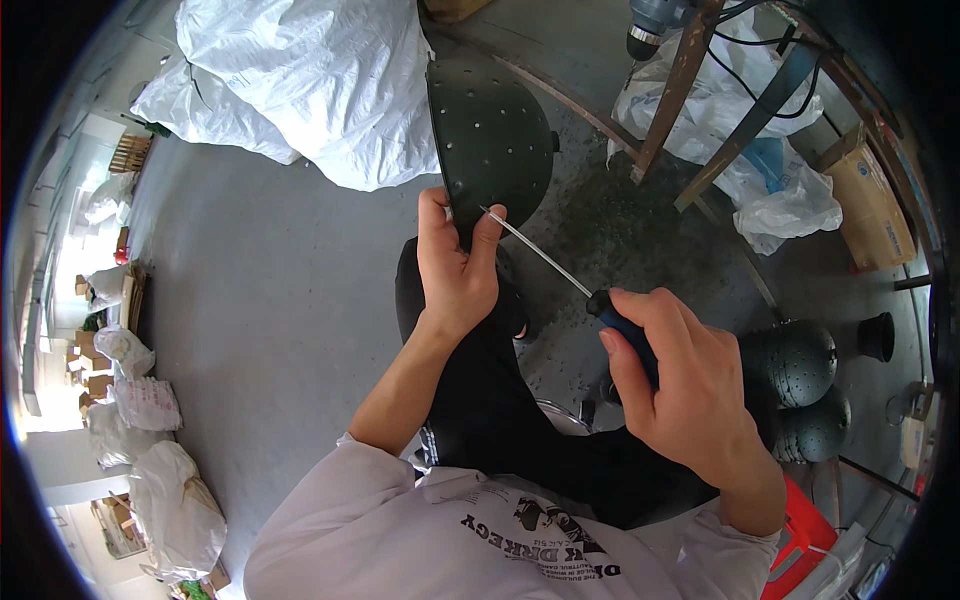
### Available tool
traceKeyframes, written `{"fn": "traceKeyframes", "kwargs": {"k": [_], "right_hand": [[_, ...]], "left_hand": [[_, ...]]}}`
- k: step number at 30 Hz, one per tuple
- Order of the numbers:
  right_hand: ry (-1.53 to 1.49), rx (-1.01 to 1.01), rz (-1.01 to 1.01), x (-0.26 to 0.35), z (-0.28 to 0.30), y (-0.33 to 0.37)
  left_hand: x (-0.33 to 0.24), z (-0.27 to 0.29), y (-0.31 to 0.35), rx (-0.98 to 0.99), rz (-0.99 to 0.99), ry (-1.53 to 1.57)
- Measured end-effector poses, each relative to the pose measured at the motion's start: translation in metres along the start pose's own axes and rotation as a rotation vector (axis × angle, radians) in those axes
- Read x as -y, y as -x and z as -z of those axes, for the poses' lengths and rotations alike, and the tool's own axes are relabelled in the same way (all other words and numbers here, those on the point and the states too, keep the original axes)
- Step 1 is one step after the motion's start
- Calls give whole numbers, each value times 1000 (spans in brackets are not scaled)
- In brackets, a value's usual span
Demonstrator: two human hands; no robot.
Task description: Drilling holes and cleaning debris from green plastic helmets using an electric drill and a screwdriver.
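Note:
My left hand grips the lower rim of a dark green plastic half-sphere dotted with small holes. Its thumb presses on the curved outer side and the fingers go behind the rim. A screwdriver with a long thin shaft and a dark blue handle sits in my right hand, which is closed around the handle. The shaft slants up to the left, and its tip meets the half-sphere's surface or one of its holes beside my left thumb; I cannot tell which.
Big white sacks stand at the far left. A power drill hangs by a rusty metal frame at the far right, near a cardboard box. More holed half-spheres lie to my right, near a red stool. Dark crumbs litter the floor.

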State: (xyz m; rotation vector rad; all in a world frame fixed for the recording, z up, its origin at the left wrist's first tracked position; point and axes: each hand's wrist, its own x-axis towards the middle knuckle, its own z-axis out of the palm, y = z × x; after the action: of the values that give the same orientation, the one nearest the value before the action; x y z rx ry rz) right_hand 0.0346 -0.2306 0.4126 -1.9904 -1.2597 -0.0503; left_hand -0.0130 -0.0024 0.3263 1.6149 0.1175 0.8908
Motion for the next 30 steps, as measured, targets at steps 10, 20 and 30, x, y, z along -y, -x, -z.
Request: {"fn": "traceKeyframes", "kwargs": {"k": [10,20,30], "right_hand": [[2,-39,46,-7,-14,-4],[-5,-33,35,-9,-13,-5],[-8,-28,22,-7,-13,-4]], "left_hand": [[-7,-4,-1,-23,70,-97],[4,-3,3,-50,-13,-294],[4,-6,2,-57,-15,-329]]}}
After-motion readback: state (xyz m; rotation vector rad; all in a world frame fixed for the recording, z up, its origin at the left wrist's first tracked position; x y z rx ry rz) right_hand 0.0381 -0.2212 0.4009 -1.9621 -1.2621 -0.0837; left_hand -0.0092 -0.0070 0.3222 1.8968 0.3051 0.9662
